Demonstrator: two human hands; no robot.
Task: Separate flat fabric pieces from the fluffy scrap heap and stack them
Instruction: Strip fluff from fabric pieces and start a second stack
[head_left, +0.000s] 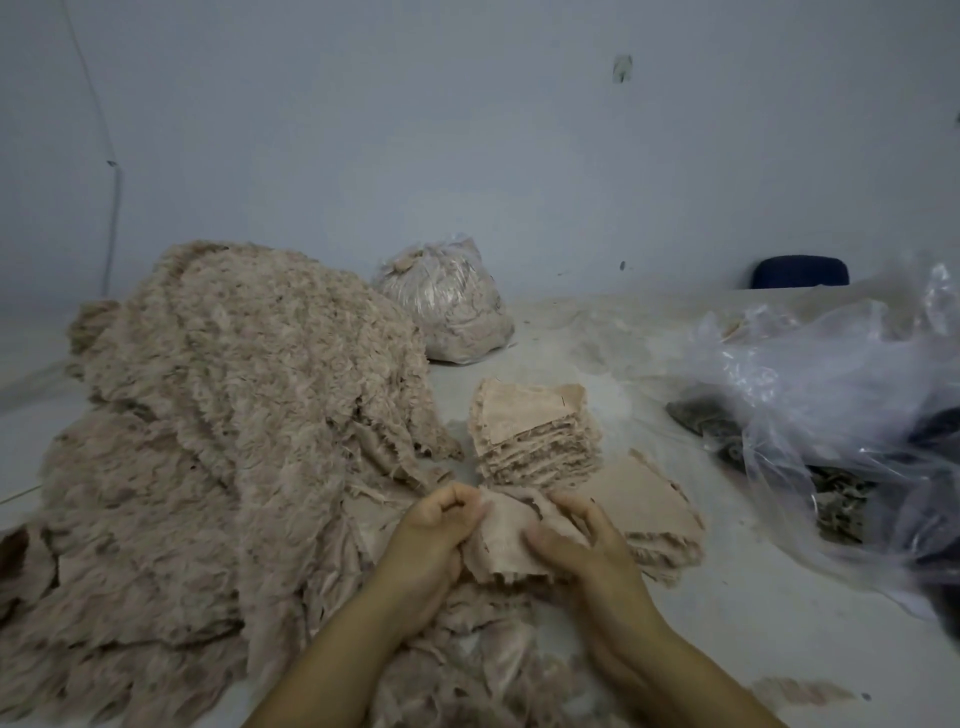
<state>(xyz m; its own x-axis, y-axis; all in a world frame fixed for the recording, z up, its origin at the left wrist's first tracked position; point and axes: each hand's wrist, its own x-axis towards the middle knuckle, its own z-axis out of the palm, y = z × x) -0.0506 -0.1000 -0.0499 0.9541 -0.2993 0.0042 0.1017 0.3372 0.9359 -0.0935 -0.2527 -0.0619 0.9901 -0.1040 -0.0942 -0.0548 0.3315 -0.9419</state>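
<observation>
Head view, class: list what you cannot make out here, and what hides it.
- Lower part of the held piece: covered by left hand and right hand.
- Dark contents, right: blurred behind the plastic bag.
- Heap: cut off by the left edge.

Scrap heap (218, 441) left of stack (535, 434); plastic bag (831, 389) right, tied bag (447, 306) behind

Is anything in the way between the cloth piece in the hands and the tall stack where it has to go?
Nothing visible is. The left hand and right hand pinch the fabric piece just in front of the stack, with only open air above it. The fluffy heap lies off to the left.
</observation>
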